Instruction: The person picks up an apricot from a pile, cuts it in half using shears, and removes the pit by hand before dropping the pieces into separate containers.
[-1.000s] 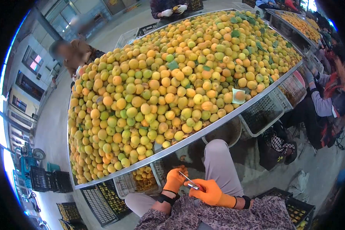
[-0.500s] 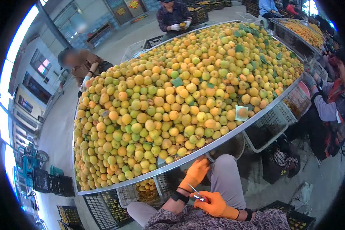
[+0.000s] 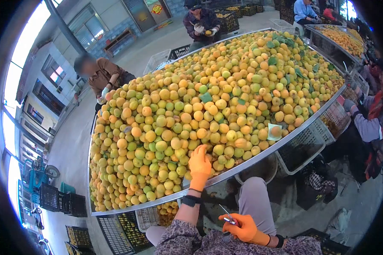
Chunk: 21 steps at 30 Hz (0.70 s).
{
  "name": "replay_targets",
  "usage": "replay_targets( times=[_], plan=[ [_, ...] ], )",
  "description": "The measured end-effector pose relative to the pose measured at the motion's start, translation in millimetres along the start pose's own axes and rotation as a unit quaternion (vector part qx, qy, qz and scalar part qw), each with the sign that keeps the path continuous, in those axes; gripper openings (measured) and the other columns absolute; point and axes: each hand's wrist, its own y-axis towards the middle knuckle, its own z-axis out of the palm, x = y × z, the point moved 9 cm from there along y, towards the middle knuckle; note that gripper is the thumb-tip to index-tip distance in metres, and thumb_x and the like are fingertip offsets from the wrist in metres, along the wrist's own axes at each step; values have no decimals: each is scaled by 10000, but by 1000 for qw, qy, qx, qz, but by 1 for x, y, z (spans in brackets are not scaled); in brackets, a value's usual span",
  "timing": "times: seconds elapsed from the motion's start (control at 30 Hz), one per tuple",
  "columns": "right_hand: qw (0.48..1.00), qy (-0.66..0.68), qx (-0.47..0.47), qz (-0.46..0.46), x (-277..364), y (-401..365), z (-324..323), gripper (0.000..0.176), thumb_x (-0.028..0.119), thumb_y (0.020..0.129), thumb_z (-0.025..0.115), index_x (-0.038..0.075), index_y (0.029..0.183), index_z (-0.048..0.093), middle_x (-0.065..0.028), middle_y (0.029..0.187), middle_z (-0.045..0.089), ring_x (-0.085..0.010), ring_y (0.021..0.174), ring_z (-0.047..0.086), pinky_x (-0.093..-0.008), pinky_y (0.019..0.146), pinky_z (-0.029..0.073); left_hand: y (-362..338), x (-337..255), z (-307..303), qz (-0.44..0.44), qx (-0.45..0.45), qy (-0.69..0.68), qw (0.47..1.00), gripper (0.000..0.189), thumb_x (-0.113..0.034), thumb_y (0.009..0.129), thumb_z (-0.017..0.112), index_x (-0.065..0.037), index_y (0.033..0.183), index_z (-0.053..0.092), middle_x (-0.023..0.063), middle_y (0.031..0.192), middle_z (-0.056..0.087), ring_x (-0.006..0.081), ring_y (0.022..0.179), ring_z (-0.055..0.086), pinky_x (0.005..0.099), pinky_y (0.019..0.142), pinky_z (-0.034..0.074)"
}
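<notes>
My left hand, in an orange glove, reaches over the metal rim of a big table heaped with yellow, orange and green fruit. Its fingers rest among the fruit near the front edge; whether they hold one is hidden. My right hand, also gloved in orange, is closed around a small knife above my lap, its thin blade pointing up and to the left. A few green leaves lie on the heap.
Two people handle fruit across the table; another person works at the right. Crates stand under the right rim, black crates at the left. A second fruit table is behind.
My left hand has moved from below the rim up onto the fruit. My right hand still holds the knife and sits slightly further right. The view has shifted a little.
</notes>
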Motion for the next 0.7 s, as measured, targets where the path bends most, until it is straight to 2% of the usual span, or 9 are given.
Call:
replay_targets(
  times=[0.07,0.17,0.3,0.4,0.47,0.5,0.6,0.63,0.7],
  plan=[
    [1000,26,-5,10,2,-2,-1,337,41,895,556,7,1230,577,-64,806,679,-38,500,482,-186,457,383,13,9,11,6,-2,55,998,390,-47,765,586,-106,1151,570,97,1196,578,315,1093,529,424,884,462],
    [1000,-6,-19,-5,13,-4,-8,343,42,895,545,-6,1234,567,-76,806,680,-43,489,478,-189,456,383,25,20,39,-43,120,280,952,411,-120,736,670,-137,1126,544,73,1099,553,294,1112,487,408,854,469],
    [999,32,-20,-16,19,-5,-9,334,47,889,545,-27,1214,566,-80,803,680,-51,475,474,-199,445,389,30,24,45,-65,174,320,929,375,-152,751,678,-128,1105,558,82,1110,544,300,1113,495,406,846,477],
    [998,40,-56,1,23,-3,-17,312,42,887,529,-39,1186,571,-108,801,676,-71,463,479,-212,426,391,28,35,40,-2,132,310,941,397,-102,756,626,-117,1151,585,114,1029,597,277,940,573,383,770,496],
    [997,54,-58,-17,27,-1,-22,316,28,882,512,-34,1186,568,-142,799,668,-88,463,493,-226,411,398,22,52,9,-57,23,-92,994,430,-61,758,571,-93,1186,579,121,873,628,238,737,587,336,684,494],
    [995,65,-67,-26,30,0,-24,285,113,912,522,-35,1152,563,-46,658,570,-78,494,499,-233,420,396,10,40,-10,-199,97,-340,914,480,-32,759,501,-55,1237,543,136,795,648,221,673,590,297,645,486],
    [991,115,-60,-35,36,8,-20,281,228,965,458,-15,1079,543,-46,626,527,-92,458,452,-231,405,369,-39,22,-38,-211,107,-784,575,472,-87,815,555,-4,1275,490,168,1102,623,224,843,644,278,657,503],
    [982,183,-36,40,31,14,-8,381,364,998,384,6,1013,513,-39,585,470,-104,432,407,-233,389,345,-57,17,-55,-219,89,-783,575,472,-87,815,555,-4,1275,490,168,1102,623,224,843,644,278,657,503],
    [991,130,27,5,34,21,10,427,415,996,369,12,997,511,-36,577,458,-106,428,402,-235,387,343,-89,-18,-79,-207,116,-865,443,498,-117,860,571,6,1323,437,190,1211,571,245,910,630,312,771,508]
  ],
)
